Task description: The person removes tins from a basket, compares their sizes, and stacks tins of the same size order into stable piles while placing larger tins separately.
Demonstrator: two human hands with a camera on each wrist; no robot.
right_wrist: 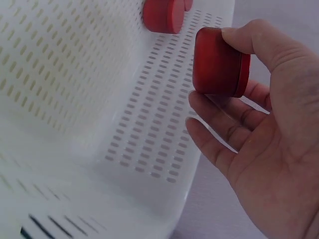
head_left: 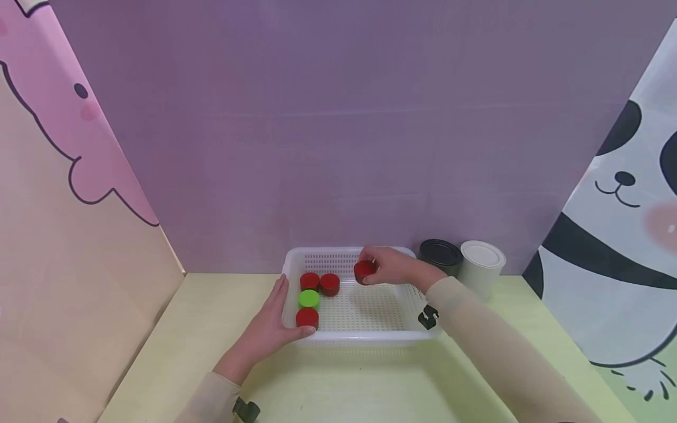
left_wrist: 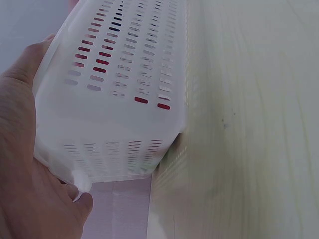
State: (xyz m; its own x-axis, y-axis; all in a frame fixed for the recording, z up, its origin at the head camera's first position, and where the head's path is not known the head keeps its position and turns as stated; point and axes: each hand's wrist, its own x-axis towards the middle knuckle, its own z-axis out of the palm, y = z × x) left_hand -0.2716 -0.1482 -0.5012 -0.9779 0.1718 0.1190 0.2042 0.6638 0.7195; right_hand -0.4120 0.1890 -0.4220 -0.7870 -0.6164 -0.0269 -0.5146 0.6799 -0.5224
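Between thumb and fingers, my right hand (head_left: 388,265) pinches a small red round tin (head_left: 364,272) above the back part of a white perforated plastic basket (head_left: 365,336). In the right wrist view the tin (right_wrist: 219,62) shows its smooth side and a lid seam. My left hand (head_left: 275,317) holds the basket's front left corner, thumb over the front rim and fingers along the left side. Inside, on the left, sit a red tin (head_left: 309,281), another red tin (head_left: 330,284) beside it, a tin with a bright green top (head_left: 309,299) and a red tin (head_left: 307,318) near the front.
Right of the basket stand a can with a black lid (head_left: 441,252) and a white can (head_left: 481,264) with a white lid. The basket rests on a pale wooden table (head_left: 359,382) against a purple backdrop (head_left: 349,147). Cartoon-printed panels (head_left: 619,235) flank both sides.
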